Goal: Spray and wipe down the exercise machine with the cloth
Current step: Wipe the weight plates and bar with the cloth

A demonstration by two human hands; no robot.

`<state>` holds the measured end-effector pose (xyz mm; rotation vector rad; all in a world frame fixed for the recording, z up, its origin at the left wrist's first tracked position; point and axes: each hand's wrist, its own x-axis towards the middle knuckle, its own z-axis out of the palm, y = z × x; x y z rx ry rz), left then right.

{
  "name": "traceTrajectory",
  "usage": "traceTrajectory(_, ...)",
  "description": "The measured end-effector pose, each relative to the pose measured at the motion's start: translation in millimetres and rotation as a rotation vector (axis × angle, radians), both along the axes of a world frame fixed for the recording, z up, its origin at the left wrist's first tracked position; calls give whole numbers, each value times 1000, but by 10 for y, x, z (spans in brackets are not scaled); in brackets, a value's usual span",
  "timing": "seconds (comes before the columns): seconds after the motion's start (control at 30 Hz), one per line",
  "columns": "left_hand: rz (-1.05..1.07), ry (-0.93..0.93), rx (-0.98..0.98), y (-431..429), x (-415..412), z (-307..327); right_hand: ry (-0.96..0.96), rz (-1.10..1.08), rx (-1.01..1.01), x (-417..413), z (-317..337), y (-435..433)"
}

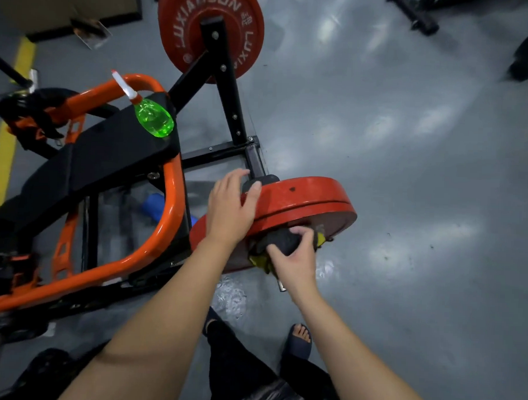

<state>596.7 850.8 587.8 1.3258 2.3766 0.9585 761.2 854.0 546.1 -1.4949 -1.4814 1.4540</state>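
Left hand (pixel 231 210), right hand (pixel 296 260) with cloth (pixel 282 241) on red plate (pixel 310 198); spray bottle (pixel 153 121) beyond.

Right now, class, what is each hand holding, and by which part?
The right hand grips the dark cloth by its bunched middle, against the red weight plate. The left hand holds nothing; it rests on the plate's rim.
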Motion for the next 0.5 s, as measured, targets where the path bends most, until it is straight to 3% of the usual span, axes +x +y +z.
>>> traceTrajectory(0.13,-30,207,-267,255,268,-12,44,-34,47,-16,24,-71)
traceTrajectory(0.37,10,189,-276,237,213,-17,110,-636,-73,372,3,765)
traceTrajectory(0.5,-2,176,-280,210,175,-14,92,-624,-90,341,-74,748)
